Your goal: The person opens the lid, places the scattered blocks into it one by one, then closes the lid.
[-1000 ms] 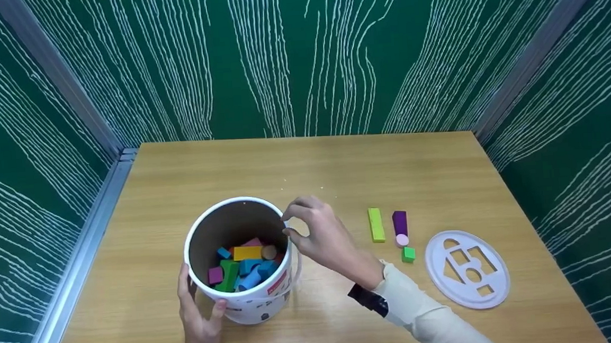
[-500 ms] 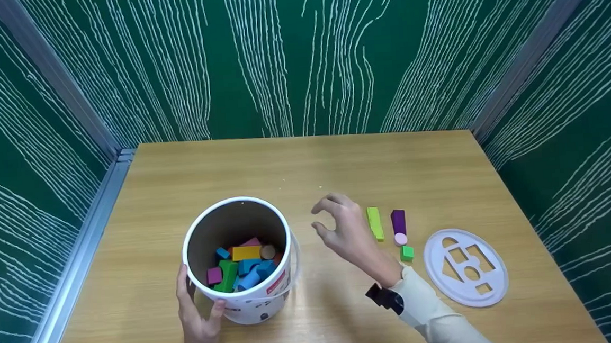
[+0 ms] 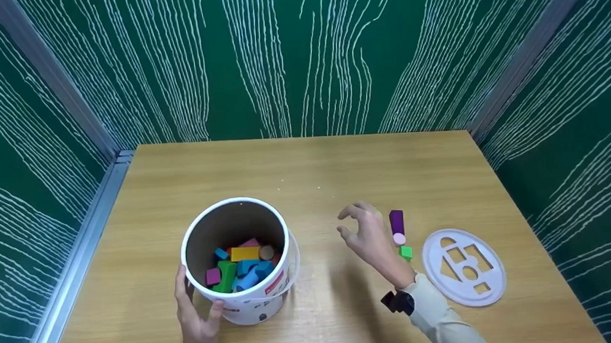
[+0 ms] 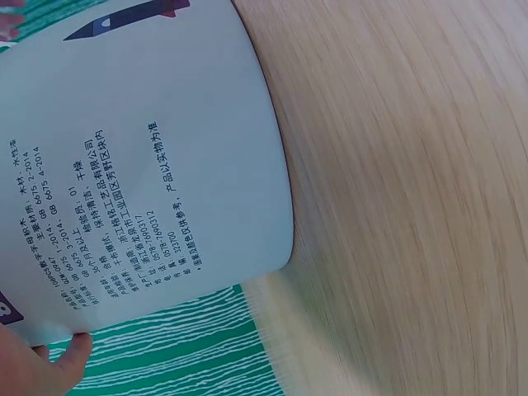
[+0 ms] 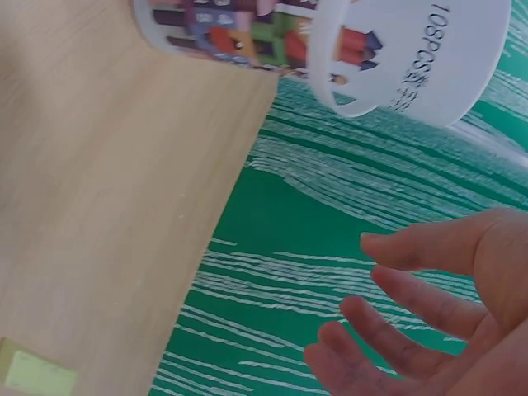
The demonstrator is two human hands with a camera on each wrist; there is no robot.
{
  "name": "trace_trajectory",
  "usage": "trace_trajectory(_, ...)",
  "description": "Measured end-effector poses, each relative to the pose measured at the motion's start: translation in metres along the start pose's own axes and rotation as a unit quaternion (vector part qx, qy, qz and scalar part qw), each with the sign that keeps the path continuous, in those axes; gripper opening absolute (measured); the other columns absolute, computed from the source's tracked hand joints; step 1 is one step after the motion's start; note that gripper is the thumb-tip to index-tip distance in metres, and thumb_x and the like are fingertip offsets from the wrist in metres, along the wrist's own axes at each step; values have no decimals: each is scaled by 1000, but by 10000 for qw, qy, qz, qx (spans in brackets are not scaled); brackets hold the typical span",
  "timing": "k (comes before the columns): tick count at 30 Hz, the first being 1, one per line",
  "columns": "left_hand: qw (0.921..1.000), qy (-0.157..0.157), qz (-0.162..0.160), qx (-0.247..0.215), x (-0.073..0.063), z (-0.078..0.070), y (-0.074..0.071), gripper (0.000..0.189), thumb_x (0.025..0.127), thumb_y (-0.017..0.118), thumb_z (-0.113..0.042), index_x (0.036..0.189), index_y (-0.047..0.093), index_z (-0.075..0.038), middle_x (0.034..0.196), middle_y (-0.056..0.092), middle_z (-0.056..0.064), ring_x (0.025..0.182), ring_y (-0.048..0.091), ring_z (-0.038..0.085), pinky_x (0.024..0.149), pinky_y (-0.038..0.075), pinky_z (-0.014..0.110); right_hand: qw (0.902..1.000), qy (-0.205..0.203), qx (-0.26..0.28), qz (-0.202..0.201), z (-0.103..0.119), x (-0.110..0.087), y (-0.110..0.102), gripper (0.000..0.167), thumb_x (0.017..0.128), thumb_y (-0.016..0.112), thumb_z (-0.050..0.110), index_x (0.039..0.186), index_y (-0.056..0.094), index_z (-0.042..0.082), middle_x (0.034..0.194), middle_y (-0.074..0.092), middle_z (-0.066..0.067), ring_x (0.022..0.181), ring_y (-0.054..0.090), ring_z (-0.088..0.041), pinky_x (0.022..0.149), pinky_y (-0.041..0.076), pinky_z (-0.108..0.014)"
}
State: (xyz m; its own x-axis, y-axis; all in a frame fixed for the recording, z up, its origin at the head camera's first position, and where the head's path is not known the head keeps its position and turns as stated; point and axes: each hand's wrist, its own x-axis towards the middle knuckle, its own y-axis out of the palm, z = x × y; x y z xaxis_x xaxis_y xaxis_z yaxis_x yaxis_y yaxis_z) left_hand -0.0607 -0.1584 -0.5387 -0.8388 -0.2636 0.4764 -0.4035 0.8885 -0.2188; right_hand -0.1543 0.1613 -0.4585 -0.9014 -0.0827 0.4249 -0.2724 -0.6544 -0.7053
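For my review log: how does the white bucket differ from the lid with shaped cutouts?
The bucket is deep and holds blocks; the lid is flat and pierced. The left hand grips the bucket; the lid lies unheld on the table. The bucket is printed; the lid looks plain. Both are whitish and round.

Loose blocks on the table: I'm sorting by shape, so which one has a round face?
The pale pink block, lying between the purple block and the green cube; those two and the yellow-green block show straight edges instead.

Left grip in a wide C — right grip aloft, loosely curled.
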Motion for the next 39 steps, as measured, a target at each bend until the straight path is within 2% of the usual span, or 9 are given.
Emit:
trace_trajectory(6,9998,-146,-5,123,0,-3,0,85,78,62,-6,151,18,-13,153,25,14,137,24,9,107,24,19,9996,273,-64,-71,-13,-5,2,16,70,78,2,84,70,5,90,65,-9,83,61,-28,68,52,-41)
trace_trajectory(15,9999,-34,-38,-95,-1,0,0,84,78,62,-7,150,19,-9,152,26,14,136,27,15,107,26,21,9971,747,-156,-63,-36,-13,8,18,68,77,3,85,71,5,85,64,-10,80,57,-27,64,49,-41)
trace_trajectory(22,10000,-79,-19,-41,0,-2,1,83,80,62,-10,151,19,-12,153,25,12,137,26,12,107,25,21,9938,1089,-187,-124,-54,-21,12,19,67,76,1,85,70,5,89,64,-12,84,58,-28,64,50,-44)
trace_trajectory(28,9998,-205,-3,2,0,-3,1,85,79,63,-8,151,18,-15,153,24,11,137,25,10,107,24,20,9921,1237,-188,9,-66,-28,15,21,69,75,-2,89,70,1,91,63,-15,85,59,-31,67,51,-43)
trace_trajectory(33,9999,-156,3,71,0,-3,1,84,79,63,-9,151,18,-13,153,25,13,136,25,10,106,24,17,9910,1320,-188,97,-78,-30,21,22,69,73,-4,91,70,-3,93,63,-18,87,60,-35,71,52,-44)
trace_trajectory(37,9999,-129,1,113,0,-2,1,86,77,64,-6,150,19,-13,153,25,12,136,25,9,106,24,17,9893,1440,-189,163,-86,-32,26,22,70,71,-5,92,69,-5,95,61,-19,86,59,-36,69,53,-44)
trace_trajectory(39,10000,-12,-20,28,0,0,1,87,75,64,-4,150,20,-9,152,26,14,135,27,11,107,25,20,9886,1473,-279,145,-89,-33,28,23,70,69,-5,92,69,-4,96,61,-19,85,59,-35,67,52,-44)
